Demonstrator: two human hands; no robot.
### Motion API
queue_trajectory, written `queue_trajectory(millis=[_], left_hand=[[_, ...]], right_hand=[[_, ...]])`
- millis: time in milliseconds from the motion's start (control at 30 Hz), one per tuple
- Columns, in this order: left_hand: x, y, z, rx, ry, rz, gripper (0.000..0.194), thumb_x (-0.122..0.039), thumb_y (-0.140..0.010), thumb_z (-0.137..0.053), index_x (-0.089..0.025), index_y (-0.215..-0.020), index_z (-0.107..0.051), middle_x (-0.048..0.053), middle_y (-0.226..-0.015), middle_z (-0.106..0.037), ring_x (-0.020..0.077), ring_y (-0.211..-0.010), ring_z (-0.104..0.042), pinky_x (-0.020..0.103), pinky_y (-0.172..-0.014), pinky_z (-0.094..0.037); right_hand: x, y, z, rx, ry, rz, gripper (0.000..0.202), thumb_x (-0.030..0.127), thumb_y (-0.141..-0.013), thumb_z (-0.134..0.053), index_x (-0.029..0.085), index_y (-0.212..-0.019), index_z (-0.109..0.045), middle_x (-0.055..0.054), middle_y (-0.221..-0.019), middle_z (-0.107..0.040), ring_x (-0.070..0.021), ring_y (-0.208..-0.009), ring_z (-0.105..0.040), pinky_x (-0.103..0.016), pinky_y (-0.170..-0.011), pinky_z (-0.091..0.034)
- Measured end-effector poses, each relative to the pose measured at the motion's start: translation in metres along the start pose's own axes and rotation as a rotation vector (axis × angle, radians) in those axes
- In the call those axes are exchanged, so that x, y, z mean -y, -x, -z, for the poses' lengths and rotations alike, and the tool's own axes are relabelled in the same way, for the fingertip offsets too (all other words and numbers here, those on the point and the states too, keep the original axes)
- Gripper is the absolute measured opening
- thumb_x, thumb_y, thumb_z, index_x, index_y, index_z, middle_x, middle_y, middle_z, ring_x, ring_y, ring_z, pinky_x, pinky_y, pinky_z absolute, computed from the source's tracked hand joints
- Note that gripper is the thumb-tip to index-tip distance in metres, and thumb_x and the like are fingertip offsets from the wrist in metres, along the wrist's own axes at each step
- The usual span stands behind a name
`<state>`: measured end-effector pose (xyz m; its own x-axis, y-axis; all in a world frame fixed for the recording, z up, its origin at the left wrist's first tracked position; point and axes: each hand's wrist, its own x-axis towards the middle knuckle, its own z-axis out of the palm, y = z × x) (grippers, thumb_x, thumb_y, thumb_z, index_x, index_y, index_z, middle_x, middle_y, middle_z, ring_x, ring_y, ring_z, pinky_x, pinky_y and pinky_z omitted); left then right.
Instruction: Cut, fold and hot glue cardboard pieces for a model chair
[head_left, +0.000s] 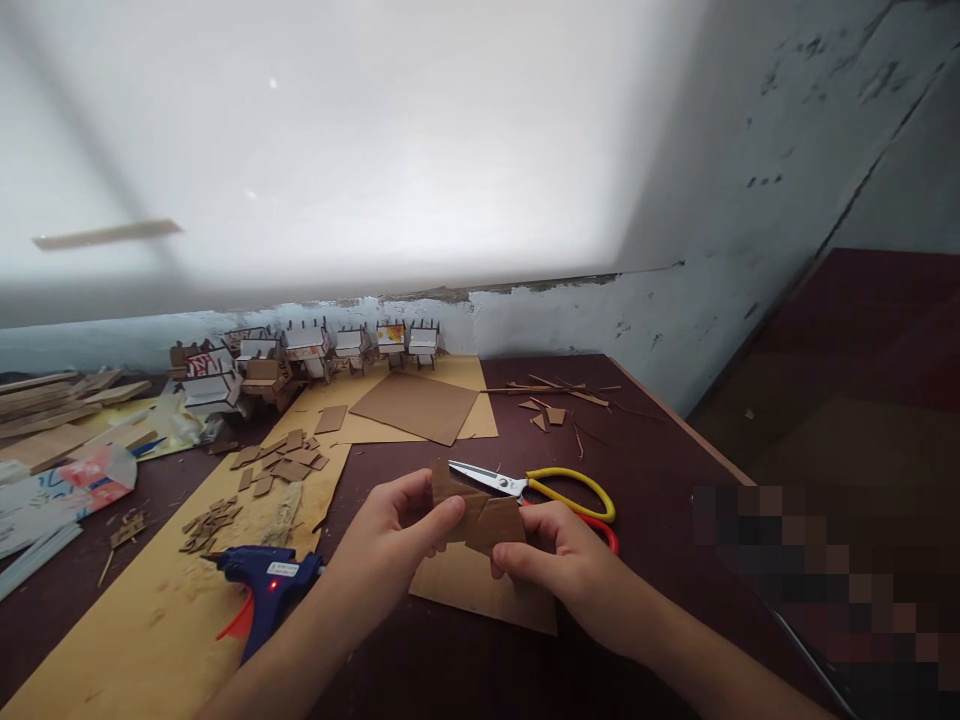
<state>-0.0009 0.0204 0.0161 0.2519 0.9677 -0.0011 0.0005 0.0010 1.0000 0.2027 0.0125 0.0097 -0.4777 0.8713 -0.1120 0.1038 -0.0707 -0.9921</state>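
Between my two hands is a small, creased piece of brown cardboard (480, 515). My left hand (409, 520) pinches its left end, thumb in front and fingers behind. At the right end, my right hand (551, 550) grips it the same way. Just behind the piece lie scissors (517, 485) with one yellow and one red handle, blades pointing left. Under my hands a larger flat cardboard sheet (487, 590) rests on the dark table. To the left of my left forearm is a blue glue gun (270, 580) with a red light on.
Small cardboard pieces (281, 460) lie on a yellow sheet (150, 610) at left. Several little cardboard models (307, 345) stand along the wall. A cardboard panel (416, 405) and thin strips (562, 390) lie at the back. Wooden sticks (60, 400) are stacked far left.
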Motion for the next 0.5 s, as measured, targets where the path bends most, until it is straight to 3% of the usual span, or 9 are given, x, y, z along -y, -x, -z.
queue_trajectory(millis=[167,300,500], left_hand=[[0.0035,-0.0012,0.0048,0.061,-0.006,-0.003,0.029,-0.045,-0.088,-0.071,-0.017,-0.095,-0.073,0.005,-0.085,-0.070,0.0190,-0.076,-0.059,0.028,-0.067,-0.042],[0.0048,-0.0027,0.0060,0.102,0.028,0.001,0.024,-0.040,-0.087,-0.074,-0.016,-0.085,-0.067,0.002,-0.079,-0.066,0.0153,-0.074,-0.056,0.026,-0.068,-0.040],[0.0031,-0.0025,0.0048,0.086,0.017,0.079,0.028,-0.037,-0.081,-0.081,-0.017,-0.088,-0.062,0.001,-0.073,-0.068,0.0136,-0.067,-0.056,0.024,-0.063,-0.037]], right_hand=[[-0.0051,-0.0015,0.0016,-0.039,-0.016,0.041,0.019,0.030,-0.087,-0.064,0.017,-0.074,-0.065,0.002,-0.065,-0.049,-0.0127,-0.059,-0.040,-0.027,-0.056,-0.031],[-0.0072,-0.0039,0.0046,-0.109,0.010,0.098,0.027,0.037,-0.093,-0.061,0.017,-0.076,-0.066,0.002,-0.062,-0.049,-0.0136,-0.059,-0.044,-0.028,-0.057,-0.034],[-0.0061,-0.0032,0.0057,-0.158,0.008,0.119,0.027,0.037,-0.094,-0.062,0.018,-0.075,-0.064,0.003,-0.061,-0.050,-0.0138,-0.059,-0.046,-0.028,-0.059,-0.036]])
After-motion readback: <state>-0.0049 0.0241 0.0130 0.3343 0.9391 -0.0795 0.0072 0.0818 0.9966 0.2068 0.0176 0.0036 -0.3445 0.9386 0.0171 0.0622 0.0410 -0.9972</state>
